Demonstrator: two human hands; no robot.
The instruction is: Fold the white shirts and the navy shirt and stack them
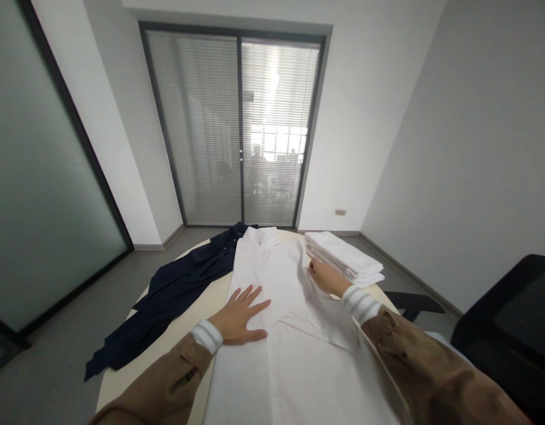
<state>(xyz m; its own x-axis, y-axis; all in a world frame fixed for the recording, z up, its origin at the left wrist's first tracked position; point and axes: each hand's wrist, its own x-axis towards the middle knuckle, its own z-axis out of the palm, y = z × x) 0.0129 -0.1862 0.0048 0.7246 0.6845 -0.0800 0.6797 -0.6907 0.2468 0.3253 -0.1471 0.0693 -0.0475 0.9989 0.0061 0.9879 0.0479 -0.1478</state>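
A white shirt (281, 366) lies spread lengthwise on the table, its collar (261, 236) at the far end. My left hand (241, 316) rests flat on the shirt's left side with the fingers spread. At the shirt's right edge, my right hand (328, 276) is closed, thumb and fingers pinching the white cloth. A sleeve-like part of the shirt is laid across its front below that hand, with soft creases. The shirt's near end runs out of view at the bottom.
A dark navy shirt (188, 274) lies along the left of the pale table (134, 360). Folded white garments (343, 254) are stacked at the far right. A black office chair (511, 319) stands on the right. Beyond is a glass partition with blinds (192, 130).
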